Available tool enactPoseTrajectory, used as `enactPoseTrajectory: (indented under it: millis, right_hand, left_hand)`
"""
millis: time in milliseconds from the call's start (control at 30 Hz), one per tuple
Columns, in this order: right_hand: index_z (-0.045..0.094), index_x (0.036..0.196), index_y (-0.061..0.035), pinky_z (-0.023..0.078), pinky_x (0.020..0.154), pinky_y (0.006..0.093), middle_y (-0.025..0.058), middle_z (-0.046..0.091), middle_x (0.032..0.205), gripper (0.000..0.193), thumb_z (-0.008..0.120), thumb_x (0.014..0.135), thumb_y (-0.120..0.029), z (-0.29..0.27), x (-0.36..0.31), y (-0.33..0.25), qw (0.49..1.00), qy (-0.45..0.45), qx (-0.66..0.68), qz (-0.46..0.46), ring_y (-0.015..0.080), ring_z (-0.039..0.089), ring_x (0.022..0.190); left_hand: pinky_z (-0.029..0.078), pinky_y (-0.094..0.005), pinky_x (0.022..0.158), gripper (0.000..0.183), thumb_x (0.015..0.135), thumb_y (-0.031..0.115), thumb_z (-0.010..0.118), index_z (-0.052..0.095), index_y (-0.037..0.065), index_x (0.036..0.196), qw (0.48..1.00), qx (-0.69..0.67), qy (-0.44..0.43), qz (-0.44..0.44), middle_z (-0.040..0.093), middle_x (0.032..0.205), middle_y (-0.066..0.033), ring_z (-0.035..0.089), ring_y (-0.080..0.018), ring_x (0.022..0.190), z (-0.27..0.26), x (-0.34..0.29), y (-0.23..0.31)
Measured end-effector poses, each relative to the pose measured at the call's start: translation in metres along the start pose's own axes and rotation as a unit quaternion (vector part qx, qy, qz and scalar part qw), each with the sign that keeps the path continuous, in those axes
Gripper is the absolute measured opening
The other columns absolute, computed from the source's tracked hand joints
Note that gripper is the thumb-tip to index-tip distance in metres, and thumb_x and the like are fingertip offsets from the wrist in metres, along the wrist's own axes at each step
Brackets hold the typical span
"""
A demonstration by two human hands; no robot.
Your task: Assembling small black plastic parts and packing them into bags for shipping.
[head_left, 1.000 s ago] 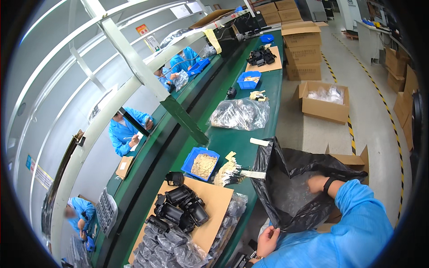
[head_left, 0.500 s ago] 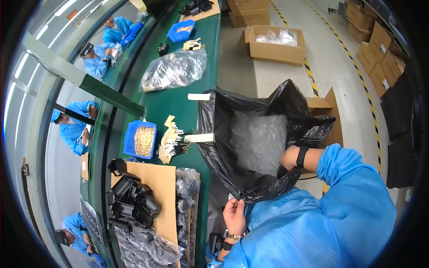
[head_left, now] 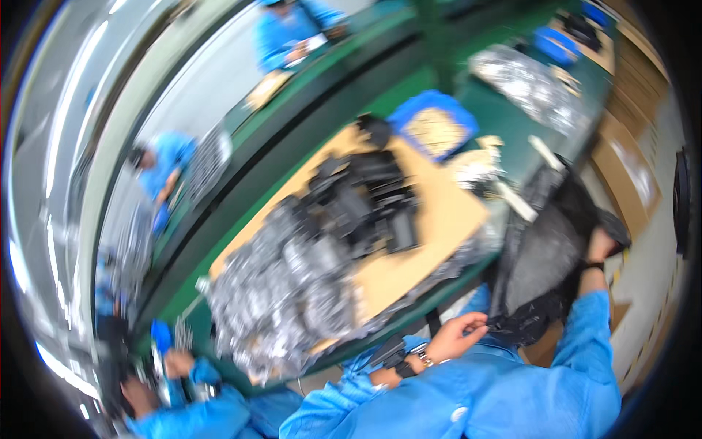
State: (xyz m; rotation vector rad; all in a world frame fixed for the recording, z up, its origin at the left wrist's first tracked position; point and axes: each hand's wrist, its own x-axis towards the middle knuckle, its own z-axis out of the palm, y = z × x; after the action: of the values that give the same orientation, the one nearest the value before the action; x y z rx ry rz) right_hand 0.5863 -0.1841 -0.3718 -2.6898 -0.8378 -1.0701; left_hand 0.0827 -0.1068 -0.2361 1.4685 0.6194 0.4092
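A black plastic bag [head_left: 504, 267] with a clear plastic lining [head_left: 541, 256] hangs wide-mouthed at the table edge, fixed to it by strips of pale tape [head_left: 516, 203]. At the near rim, my left hand [head_left: 457, 336] pinches the bag's edge between thumb and fingers. My right hand [head_left: 601, 245] is at the bag's right side, its fingers hidden by a fold of black plastic and blurred. Left of the bag lie black plastic parts [head_left: 358, 197] on a cardboard sheet [head_left: 446, 212], with several more parts in clear bags [head_left: 285, 285].
Beyond the cardboard stand a blue bin [head_left: 468, 110] of beige pieces and a bundle of tagged pieces [head_left: 479, 164]. A large clear bag [head_left: 523, 80] lies farther along the green table. An open carton [head_left: 621, 175] is on the floor at right. Co-workers in blue sit across and at lower left.
My view has swung left, so the bag now appears farther right and more of the table shows. My right hand has come up from inside the bag to its right side.
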Motion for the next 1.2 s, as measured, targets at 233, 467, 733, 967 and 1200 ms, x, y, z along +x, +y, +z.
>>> enactPoseTrajectory:
  millis: [233,467,733,967,1200]
  right_hand:
    - [0.046,0.123,0.0041,0.035,0.098,0.0352,0.0192,0.041,0.127,0.044,0.062,0.085,-0.013,-0.188,0.044,-0.168,0.760,0.111,0.616,0.178,0.0287,0.041,0.115]
    - [0.056,0.100,0.0017,0.040,0.091,0.0409,0.0152,0.057,0.101,0.027,0.055,0.073,0.006,-0.433,0.083,-0.312,0.516,-0.101,0.674,-0.518,0.0312,0.052,0.102]
    - [0.058,0.109,-0.0018,0.035,0.100,0.0432,0.0186,0.045,0.128,0.035,0.066,0.076,-0.012,-0.496,0.083,-0.420,0.542,-0.056,0.535,-0.646,0.0392,0.040,0.119]
    - [0.062,0.103,-0.0042,0.040,0.092,0.0408,0.0123,0.060,0.106,0.027,0.063,0.077,-0.011,-0.559,0.049,-0.449,0.400,-0.087,0.503,-0.761,0.0297,0.053,0.105]
    - [0.063,0.095,-0.0059,0.044,0.084,0.0399,0.0112,0.061,0.100,0.020,0.062,0.075,-0.010,-0.615,-0.006,-0.496,0.344,-0.050,0.478,-0.807,0.0283,0.057,0.099]
  left_hand:
    - [0.041,-0.0294,0.095,0.034,0.091,0.010,0.056,0.050,0.000,0.123,0.998,-0.057,0.015,0.034,0.058,0.119,-0.0097,0.054,-0.0150,0.109,-0.043,-0.037,0.054]
    - [0.039,-0.0421,0.098,0.032,0.091,0.009,0.053,0.054,0.001,0.121,0.982,-0.018,-0.005,0.187,0.056,0.121,-0.0178,0.052,-0.0313,0.115,-0.100,-0.134,0.160]
    - [0.047,-0.0391,0.085,0.027,0.069,-0.005,0.063,0.063,-0.001,0.097,0.736,0.494,0.416,0.203,0.064,0.101,-0.0143,0.060,-0.0325,0.098,-0.140,-0.232,0.192]
    - [0.047,-0.0317,0.080,0.023,0.077,-0.002,0.062,0.062,-0.002,0.100,0.652,0.425,0.618,0.110,0.064,0.100,-0.0144,0.061,-0.0250,0.094,-0.196,-0.287,0.155]
    - [0.050,-0.0321,0.071,0.016,0.080,0.006,0.063,0.064,-0.002,0.094,0.702,0.354,0.616,0.056,0.065,0.094,-0.0163,0.064,-0.0232,0.082,-0.231,-0.270,0.145]
